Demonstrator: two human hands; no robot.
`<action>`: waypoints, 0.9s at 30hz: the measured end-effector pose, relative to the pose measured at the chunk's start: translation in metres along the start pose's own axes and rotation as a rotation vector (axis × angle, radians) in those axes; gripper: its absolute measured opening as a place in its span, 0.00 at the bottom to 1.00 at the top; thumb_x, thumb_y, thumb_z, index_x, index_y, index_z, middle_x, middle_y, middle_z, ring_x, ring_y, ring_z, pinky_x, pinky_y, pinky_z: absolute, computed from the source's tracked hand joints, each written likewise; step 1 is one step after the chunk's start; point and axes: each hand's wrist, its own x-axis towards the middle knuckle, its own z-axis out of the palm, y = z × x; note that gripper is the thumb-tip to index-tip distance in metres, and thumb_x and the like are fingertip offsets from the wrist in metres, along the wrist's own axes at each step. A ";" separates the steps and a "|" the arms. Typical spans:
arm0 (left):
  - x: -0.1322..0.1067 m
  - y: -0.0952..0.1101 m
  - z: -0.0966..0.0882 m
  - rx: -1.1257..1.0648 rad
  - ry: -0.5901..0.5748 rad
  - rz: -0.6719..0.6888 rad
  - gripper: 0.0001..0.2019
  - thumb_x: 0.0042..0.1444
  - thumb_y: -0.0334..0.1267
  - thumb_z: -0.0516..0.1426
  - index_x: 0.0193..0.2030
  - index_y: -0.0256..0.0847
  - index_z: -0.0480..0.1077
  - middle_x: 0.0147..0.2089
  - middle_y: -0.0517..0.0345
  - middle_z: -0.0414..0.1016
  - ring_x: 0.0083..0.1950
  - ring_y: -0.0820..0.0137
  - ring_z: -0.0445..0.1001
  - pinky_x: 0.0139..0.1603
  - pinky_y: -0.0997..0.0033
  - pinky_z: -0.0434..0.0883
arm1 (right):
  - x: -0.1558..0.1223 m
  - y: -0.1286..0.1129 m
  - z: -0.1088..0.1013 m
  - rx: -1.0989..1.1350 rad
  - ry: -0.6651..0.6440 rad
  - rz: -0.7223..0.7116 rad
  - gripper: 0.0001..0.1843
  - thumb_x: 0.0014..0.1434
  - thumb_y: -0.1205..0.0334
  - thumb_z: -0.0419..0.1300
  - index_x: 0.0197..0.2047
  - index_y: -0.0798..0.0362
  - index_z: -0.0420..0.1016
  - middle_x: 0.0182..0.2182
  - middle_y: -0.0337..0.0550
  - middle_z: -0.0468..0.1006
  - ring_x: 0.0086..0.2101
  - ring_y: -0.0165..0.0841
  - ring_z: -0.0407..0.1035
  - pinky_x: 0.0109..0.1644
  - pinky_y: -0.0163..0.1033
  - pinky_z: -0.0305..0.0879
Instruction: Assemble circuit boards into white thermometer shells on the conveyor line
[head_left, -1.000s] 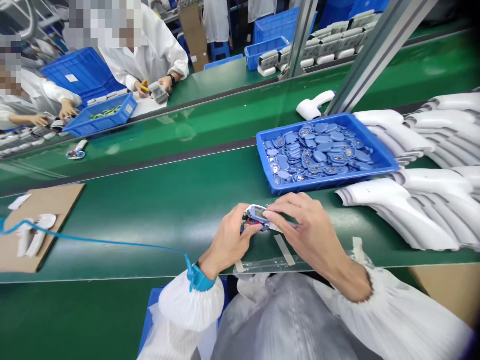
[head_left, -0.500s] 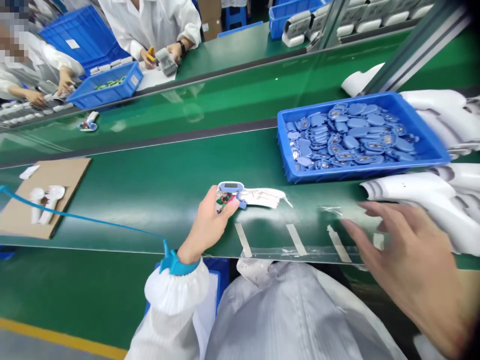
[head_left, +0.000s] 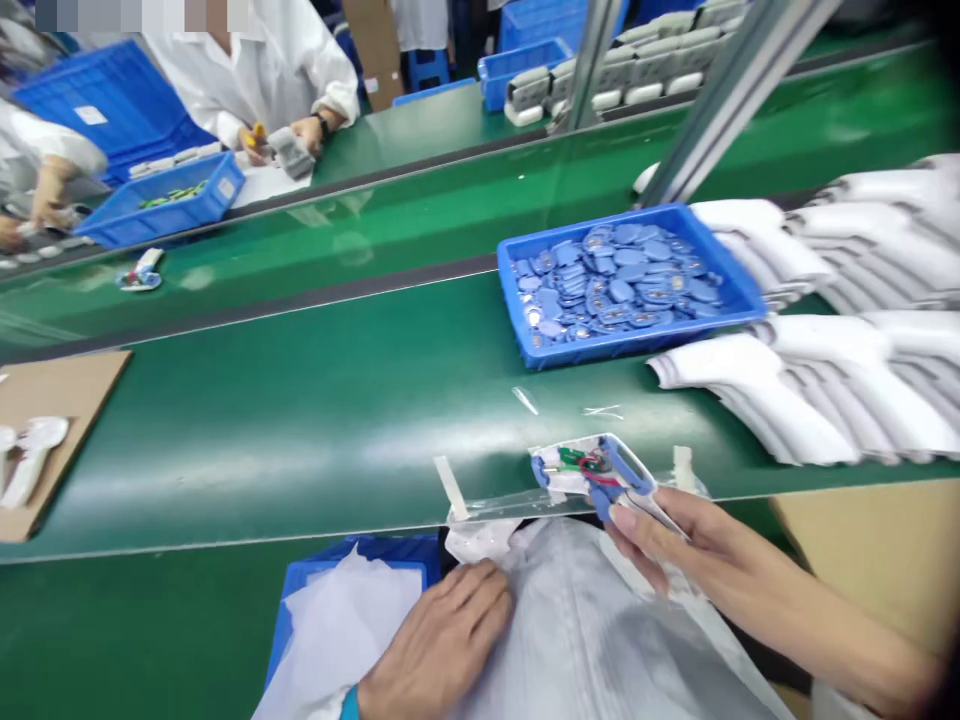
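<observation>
Low and right of centre, an opened blue-and-white device housing [head_left: 589,472] sits in your right hand [head_left: 679,545], with a green circuit board [head_left: 574,458] and a red wire [head_left: 594,472] showing inside it. Your right grip is narrow and closed on the housing's lower right end, and your fingertips [head_left: 626,520] curl under its blue rim. The housing lies tilted at the front edge of the green bench [head_left: 262,410], though you can't tell whether it touches the surface. Just behind your hand, a clear plastic film [head_left: 570,503] runs along that edge, and a pale tape strip [head_left: 450,487] sits to its left.

Your left hand [head_left: 439,640] lies open on the grey gown [head_left: 600,630] at bottom centre, well below the housing and holding nothing. A blue wrist strap [head_left: 349,705] circles that wrist, and a blue crate [head_left: 352,570] lined with white sheeting stands to its left.

Above the housing, a blue tray [head_left: 630,285] holds a heap of blue parts, and white plastic shells [head_left: 825,390] are stacked to its right. A cardboard sheet [head_left: 52,440] with white pieces lies at the left edge. Across the far bench at upper left, a co-worker's hands [head_left: 300,135] hold a grey unit and a yellow-handled tool.
</observation>
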 end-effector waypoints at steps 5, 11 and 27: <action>-0.003 -0.030 0.067 -0.014 -0.185 -0.217 0.20 0.72 0.36 0.51 0.69 0.47 0.64 0.74 0.47 0.62 0.72 0.55 0.65 0.69 0.45 0.71 | -0.012 -0.015 -0.002 0.146 0.003 -0.015 0.28 0.67 0.33 0.53 0.31 0.49 0.68 0.25 0.37 0.64 0.32 0.33 0.59 0.44 0.41 0.55; 0.004 -0.049 0.086 0.048 -0.202 -0.174 0.21 0.65 0.25 0.56 0.62 0.49 0.72 0.74 0.48 0.62 0.72 0.55 0.66 0.68 0.48 0.72 | -0.017 -0.024 0.002 0.346 -0.111 0.008 0.27 0.69 0.34 0.51 0.36 0.49 0.72 0.20 0.34 0.65 0.28 0.31 0.58 0.44 0.41 0.55; -0.026 -0.053 -0.143 -0.664 0.136 -0.788 0.25 0.63 0.48 0.60 0.66 0.55 0.62 0.58 0.52 0.76 0.47 0.59 0.80 0.38 0.69 0.78 | 0.003 -0.032 0.014 0.312 0.078 0.055 0.32 0.58 0.26 0.59 0.34 0.50 0.70 0.29 0.35 0.68 0.26 0.27 0.61 0.35 0.38 0.60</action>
